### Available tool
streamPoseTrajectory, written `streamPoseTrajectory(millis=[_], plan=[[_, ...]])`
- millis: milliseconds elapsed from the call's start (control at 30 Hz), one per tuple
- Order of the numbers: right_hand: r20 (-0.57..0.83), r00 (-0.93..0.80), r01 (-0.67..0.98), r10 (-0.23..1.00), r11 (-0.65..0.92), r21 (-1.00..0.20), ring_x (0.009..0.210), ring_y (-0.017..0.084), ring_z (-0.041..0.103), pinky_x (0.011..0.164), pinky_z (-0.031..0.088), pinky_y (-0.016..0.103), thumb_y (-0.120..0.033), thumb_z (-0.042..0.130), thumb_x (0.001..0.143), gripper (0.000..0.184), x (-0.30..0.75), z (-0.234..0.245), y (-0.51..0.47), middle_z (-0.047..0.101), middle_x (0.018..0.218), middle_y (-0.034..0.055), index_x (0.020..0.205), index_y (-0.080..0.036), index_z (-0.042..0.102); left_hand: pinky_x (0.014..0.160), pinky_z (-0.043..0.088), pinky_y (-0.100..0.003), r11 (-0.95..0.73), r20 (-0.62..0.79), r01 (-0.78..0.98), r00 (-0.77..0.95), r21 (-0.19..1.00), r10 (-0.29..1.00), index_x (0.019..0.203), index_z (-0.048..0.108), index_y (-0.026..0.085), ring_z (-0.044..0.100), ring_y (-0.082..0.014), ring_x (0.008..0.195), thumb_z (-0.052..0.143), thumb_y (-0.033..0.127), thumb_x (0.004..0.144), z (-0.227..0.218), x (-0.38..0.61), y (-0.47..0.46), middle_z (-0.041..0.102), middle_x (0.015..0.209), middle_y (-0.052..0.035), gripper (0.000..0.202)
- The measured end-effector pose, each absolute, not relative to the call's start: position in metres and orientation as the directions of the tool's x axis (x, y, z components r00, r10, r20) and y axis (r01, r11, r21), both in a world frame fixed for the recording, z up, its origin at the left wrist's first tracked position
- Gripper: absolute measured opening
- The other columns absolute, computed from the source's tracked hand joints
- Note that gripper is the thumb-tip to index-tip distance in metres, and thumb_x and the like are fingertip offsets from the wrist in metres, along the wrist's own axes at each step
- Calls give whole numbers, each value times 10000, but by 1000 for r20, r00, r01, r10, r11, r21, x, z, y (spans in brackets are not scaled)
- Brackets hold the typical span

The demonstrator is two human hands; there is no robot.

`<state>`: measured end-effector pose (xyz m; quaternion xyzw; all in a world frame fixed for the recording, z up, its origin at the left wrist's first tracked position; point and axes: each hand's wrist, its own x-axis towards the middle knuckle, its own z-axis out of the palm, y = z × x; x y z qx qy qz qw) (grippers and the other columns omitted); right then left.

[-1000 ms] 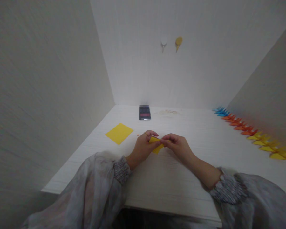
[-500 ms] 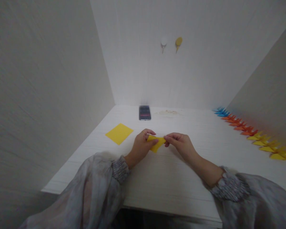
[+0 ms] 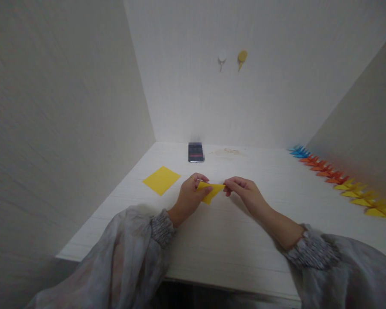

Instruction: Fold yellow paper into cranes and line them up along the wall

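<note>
A partly folded yellow origami paper is held above the white table between both hands. My left hand pinches its left side, thumb on top and the fingers behind it. At the paper's pointed right corner, my right hand is closed in a pinch with the thumb and fingertips. Folded layers under the left thumb are partly hidden. To the left of my left hand, a flat yellow paper sheet lies on the table.
A phone lies near the back wall. Along the right wall runs a row of folded paper cranes: blue, orange-red and yellow. Two hooks, white and yellow, are on the back wall. The table's front edge is near me.
My right hand has moved slightly right and up, and the paper's right corner now looks drawn out to a sharper point. The left hand has barely shifted.
</note>
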<state>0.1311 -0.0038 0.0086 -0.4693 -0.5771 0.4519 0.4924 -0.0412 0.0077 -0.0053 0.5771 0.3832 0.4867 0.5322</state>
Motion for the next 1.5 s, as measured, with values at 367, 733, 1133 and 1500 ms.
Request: streamPoseTrajectory(millis=[367, 733, 1133, 1500], plan=[[72, -126, 108, 989, 86, -990, 486, 101, 481, 519, 369, 248, -335, 624, 640, 180, 133, 4, -2, 606, 553, 6, 618, -157, 631, 455, 388, -173, -128, 148, -87, 291, 988, 945, 843, 456, 169, 512, -72, 484, 649, 295, 639, -4, -39, 7, 564, 592, 47, 308], [82, 17, 122, 996, 80, -989, 434, 92, 423, 462, 319, 244, -362, 641, 600, 225, 143, 5, 6, 546, 480, -5, 535, -155, 582, 446, 411, -187, -103, 112, -50, 239, 993, 964, 838, 413, 178, 540, -92, 470, 656, 294, 625, -7, -41, 11, 573, 573, 49, 343], [62, -189, 272, 980, 112, -956, 517, 103, 460, 497, 347, 231, -387, 616, 649, 224, 118, -7, -1, 544, 569, -20, 653, -167, 576, 393, 302, -137, -131, 100, 59, 370, 990, 924, 874, 406, 175, 425, -46, 410, 656, 322, 621, -11, -39, 8, 483, 499, 92, 386], [85, -169, 306, 982, 134, -943, 501, 101, 428, 467, 332, 222, -330, 574, 667, 181, 119, -12, -2, 496, 518, -27, 589, -168, 550, 398, 319, -146, -94, 59, 51, 471, 994, 880, 916, 379, 179, 432, -53, 398, 665, 249, 614, -15, -40, 8, 487, 492, 96, 421]])
